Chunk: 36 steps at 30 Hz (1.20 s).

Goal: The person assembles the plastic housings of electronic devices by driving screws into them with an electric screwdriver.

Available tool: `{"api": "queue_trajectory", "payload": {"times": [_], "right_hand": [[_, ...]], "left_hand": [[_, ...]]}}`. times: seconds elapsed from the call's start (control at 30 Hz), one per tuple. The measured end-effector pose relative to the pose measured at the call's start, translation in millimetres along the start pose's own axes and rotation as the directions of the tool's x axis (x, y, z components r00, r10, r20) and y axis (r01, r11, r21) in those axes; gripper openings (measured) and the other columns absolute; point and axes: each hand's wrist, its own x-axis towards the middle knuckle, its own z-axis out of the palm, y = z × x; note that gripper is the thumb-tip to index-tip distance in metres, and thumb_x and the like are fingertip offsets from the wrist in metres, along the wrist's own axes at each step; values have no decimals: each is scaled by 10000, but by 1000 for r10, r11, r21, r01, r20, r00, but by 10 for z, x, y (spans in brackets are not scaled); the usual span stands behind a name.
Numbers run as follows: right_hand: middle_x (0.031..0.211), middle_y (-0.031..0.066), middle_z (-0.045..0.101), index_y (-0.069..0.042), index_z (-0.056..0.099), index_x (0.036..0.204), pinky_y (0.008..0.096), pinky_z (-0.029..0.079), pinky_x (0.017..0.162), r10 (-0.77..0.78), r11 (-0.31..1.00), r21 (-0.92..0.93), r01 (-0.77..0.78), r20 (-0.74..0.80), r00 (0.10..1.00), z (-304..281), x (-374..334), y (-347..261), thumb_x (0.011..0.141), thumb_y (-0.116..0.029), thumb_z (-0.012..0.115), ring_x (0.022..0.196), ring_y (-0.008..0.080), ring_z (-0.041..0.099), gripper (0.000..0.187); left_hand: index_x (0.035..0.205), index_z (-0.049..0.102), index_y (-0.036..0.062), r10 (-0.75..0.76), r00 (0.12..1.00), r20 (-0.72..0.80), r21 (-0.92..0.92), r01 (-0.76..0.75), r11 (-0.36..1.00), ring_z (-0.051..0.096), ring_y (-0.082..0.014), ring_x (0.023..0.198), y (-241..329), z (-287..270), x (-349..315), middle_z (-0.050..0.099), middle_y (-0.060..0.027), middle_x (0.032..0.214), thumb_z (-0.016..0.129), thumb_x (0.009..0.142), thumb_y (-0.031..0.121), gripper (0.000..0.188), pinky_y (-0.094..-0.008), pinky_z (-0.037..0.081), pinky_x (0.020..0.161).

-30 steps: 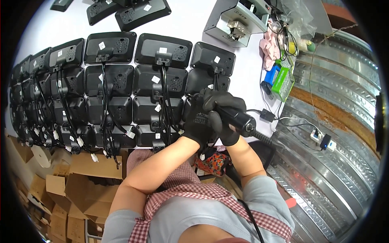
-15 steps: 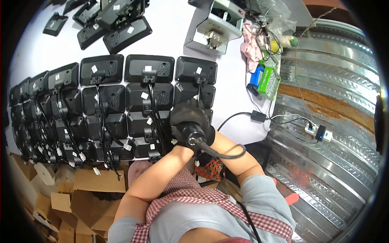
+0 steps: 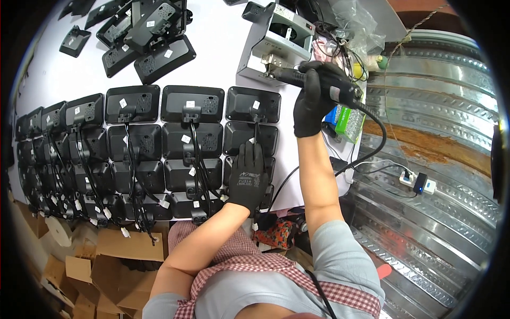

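In my black-gloved right hand (image 3: 313, 103) is a black corded electric screwdriver (image 3: 289, 77), fingers closed round its body. Its tip reaches the metal fixture on the front of a grey screw feeder (image 3: 254, 56). My left hand (image 3: 247, 179), gloved in black too, lies flat with fingers stretched out over the right-hand column of black display housings (image 3: 236, 106). Its fingertips are beside a white-tipped cable on the second housing down. The housings lie face down in rows, each with a small bracket and dark cables.
More black housings (image 3: 164, 57) are piled at the far left. Right of the feeder are tangled cables, clear plastic, and a green box (image 3: 349, 125). The screwdriver's cord (image 3: 385, 133) loops on the right, near a power strip (image 3: 419, 183). Open cardboard boxes (image 3: 130, 244) stand below the table's front edge.
My right hand has carried the screwdriver from above the right column of housings up and right to the feeder. My left hand now shows clearly, laid flat on the housings.
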Motion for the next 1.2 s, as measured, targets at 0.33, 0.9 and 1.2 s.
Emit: {"api": "queue_trajectory", "payload": {"times": [0.33,0.9,1.2], "right_hand": [[903,115,622,-17,542,1066,394,526,821,258,918,246,-310,222,940,-140,-577,-577,882,22,567,844,249,624,189],[981,146,626,-35,501,1154,427,503,901,224,925,169,-339,480,848,-181,-1665,-686,820,87,636,948,252,625,380],[871,92,619,-76,552,1016,457,505,840,158,941,202,-273,450,879,53,-1697,-650,803,36,651,800,272,616,260]], "left_hand": [[1459,316,-40,-10,1000,18,-145,12,989,354,-476,1337,82,-92,-426,346,-332,1443,586,881,332,738,-527,309,1099],[1458,315,-7,39,992,121,-136,-22,990,240,-444,1434,-74,145,-556,290,-268,1514,623,836,292,755,-509,266,1138],[1385,417,18,10,992,122,-491,51,869,396,-411,1318,-87,171,-638,446,-230,1382,664,783,316,716,-491,326,1096]]}}
